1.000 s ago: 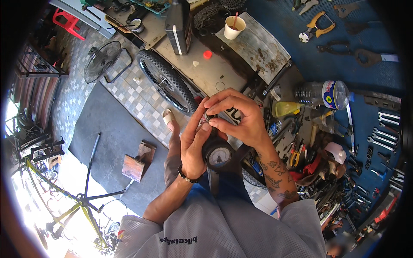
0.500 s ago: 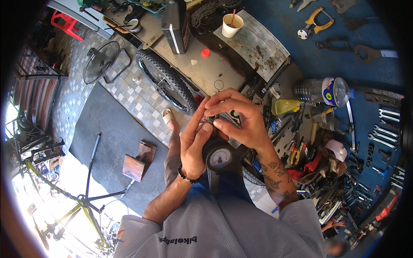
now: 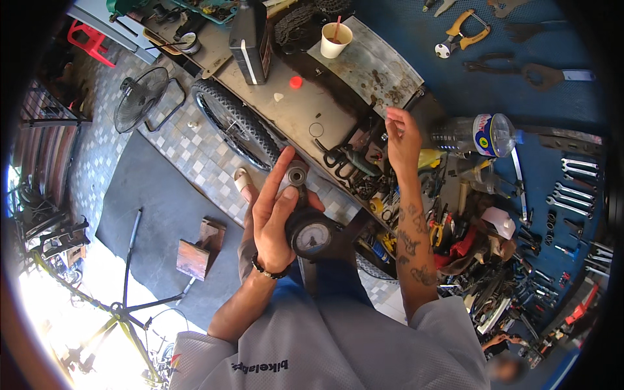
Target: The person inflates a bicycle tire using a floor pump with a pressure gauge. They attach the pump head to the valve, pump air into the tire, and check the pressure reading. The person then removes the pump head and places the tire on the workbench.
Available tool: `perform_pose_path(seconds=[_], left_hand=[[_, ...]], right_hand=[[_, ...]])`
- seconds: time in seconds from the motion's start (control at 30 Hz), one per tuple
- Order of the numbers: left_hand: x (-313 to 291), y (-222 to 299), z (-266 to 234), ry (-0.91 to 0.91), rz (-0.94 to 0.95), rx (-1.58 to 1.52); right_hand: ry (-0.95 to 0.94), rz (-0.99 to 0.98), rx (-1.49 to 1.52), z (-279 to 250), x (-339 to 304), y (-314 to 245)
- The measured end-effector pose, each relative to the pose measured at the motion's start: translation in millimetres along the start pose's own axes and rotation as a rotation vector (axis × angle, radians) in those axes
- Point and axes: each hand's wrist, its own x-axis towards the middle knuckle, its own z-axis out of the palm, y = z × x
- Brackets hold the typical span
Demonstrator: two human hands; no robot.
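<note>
The right hand (image 3: 404, 140) is withdrawn from the round metal fitting (image 3: 296, 174) and carried rightward, above the cluttered desk (image 3: 312, 104). Handling is thus left one-handed: the fitting is grasped by the fingers of the left hand (image 3: 273, 218), just beyond the dial gauge (image 3: 312, 239). Right fingers half-curled; whether anything is pinched cannot be told. Fitting's underside hidden; gauge markings too small to be read.

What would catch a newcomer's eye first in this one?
Likely the black-rimmed dial gauge near the middle, with the left hand beside it, its grip on a round metal part just above the gauge in the view. The right hand is apart, appearing over the cluttered bench; wrenches line the blue board at far right.
</note>
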Motion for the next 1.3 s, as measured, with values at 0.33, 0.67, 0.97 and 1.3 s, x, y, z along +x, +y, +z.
perform_pose_path(seconds=[0.33,0.67,0.97,1.3], left_hand=[[0,-2,-2,-0.012,-0.032,0.035],[0,-2,5,0.014,-0.020,0.111],[6,-2,5,0.023,-0.011,0.107],[5,-3,13,0.038,0.017,0.026]], right_hand=[[-0.104,-0.275,-0.333,13,11,58],[-0.131,0.068,-0.217,30,19,23],[-0.213,-0.518,0.600,-9,-95,-124],[-0.243,-0.584,0.431,-11,-102,-147]])
